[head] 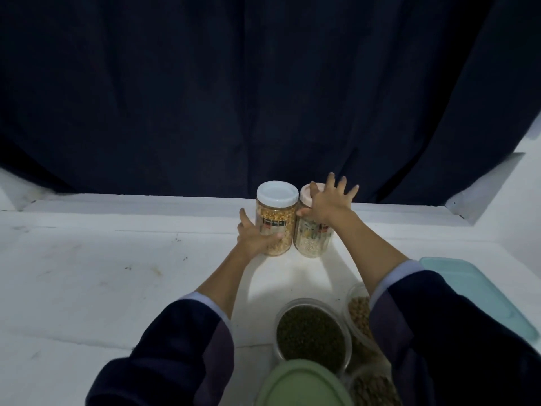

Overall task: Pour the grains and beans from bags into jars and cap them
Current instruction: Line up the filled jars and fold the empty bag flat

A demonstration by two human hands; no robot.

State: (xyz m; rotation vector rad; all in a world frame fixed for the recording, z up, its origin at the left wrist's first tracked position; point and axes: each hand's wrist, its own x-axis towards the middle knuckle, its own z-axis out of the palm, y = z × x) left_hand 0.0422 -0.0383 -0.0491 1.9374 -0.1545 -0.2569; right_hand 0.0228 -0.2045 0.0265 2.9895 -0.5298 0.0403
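Observation:
Two capped jars stand side by side, touching, at the far edge of the white table (117, 273). The left jar (276, 212) holds yellow grains under a white lid. My left hand (254, 238) grips its lower body. The right jar (311, 241) holds pale grains under a pinkish lid (306, 191). My right hand (329, 202) rests on that lid with fingers spread straight. Near me, an open jar of green beans (311, 332) and an open jar of brown beans (358, 312) stand uncapped.
A green lid (303, 385) sits at the bottom edge, over another jar of brownish grains (373, 389). A teal lid or tray (480, 297) lies at the right. A dark curtain (263, 83) hangs behind the table. The table's left side is bare white surface.

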